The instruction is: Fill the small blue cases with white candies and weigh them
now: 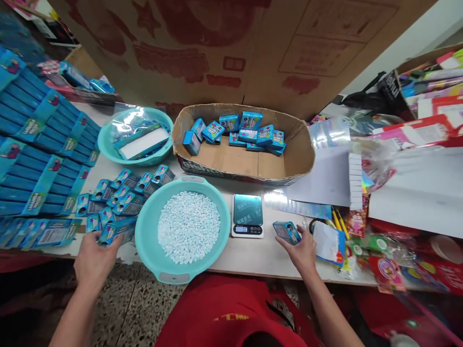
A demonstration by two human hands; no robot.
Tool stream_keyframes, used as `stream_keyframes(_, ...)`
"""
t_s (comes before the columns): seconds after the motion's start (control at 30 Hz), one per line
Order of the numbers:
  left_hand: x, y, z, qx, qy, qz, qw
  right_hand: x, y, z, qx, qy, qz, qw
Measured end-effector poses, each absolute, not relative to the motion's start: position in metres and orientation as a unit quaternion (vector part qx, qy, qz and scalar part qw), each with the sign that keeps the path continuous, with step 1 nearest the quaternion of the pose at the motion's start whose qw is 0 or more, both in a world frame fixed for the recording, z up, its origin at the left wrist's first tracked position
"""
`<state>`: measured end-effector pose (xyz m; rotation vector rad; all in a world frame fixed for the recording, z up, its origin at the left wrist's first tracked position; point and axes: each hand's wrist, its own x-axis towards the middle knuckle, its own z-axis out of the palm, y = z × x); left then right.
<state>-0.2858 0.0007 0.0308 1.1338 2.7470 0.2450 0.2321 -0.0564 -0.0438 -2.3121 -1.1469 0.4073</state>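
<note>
At the left, my left hand (94, 258) grips a small blue box (108, 233) at the near edge of a cluster of similar boxes (125, 200), which show round holes in their ends. My right hand (302, 248) holds another blue candy box (287, 232) low over the table, right of a digital scale (248, 216). Its display seems to read zero and its plate bears nothing. Between my arms stands a turquoise basin (146, 241) with many small pale blue and white pellets (189, 226) in it.
Behind the scale, a cut-down cardboard box (217, 161) holds several blue boxes. A second turquoise basin (108, 149) contains packaging. Blue display trays (32, 159) are stacked at the left. Papers, wrappers and yellow pens (340, 221) crowd the right. A big carton (235, 48) rises behind.
</note>
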Motion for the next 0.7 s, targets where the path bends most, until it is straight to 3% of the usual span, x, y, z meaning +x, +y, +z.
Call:
stream_keyframes(0.1, -0.288, 0.003, 0.001, 0.413, 0.905, 0.064, 0.084, 0.226, -0.057, -0.05, -0.84, -0.411, 0.195, 0.295)
stream_keyframes(0.23, -0.287, 0.0, -0.02, 0.494, 0.857, 0.133, 0.066, 0.211, -0.047, -0.031, -0.777, -0.487, 0.156, 0.367)
stream_keyframes(0.43, -0.261, 0.0, -0.008, 0.568, 0.792, 0.207, -0.08, 0.177, -0.004, -0.028, -0.686, -0.564, 0.197, 0.415)
stream_keyframes(0.5, -0.231, 0.003, -0.01, 0.632, 0.737, 0.236, -0.035, 0.169, 0.008, -0.036, -0.676, -0.57, 0.223, 0.41)
stream_keyframes(0.57, -0.19, 0.007, -0.02, 0.697, 0.675, 0.229, 0.075, 0.167, 0.012, -0.04, -0.672, -0.57, 0.237, 0.409)
stream_keyframes(0.63, -0.146, 0.01, -0.033, 0.762, 0.608, 0.138, 0.175, 0.171, 0.009, -0.039, -0.676, -0.559, 0.237, 0.418)
stream_keyframes(0.7, -0.11, 0.01, -0.042, 0.8, 0.571, 0.036, 0.182, 0.18, 0.0, -0.035, -0.693, -0.528, 0.229, 0.434)
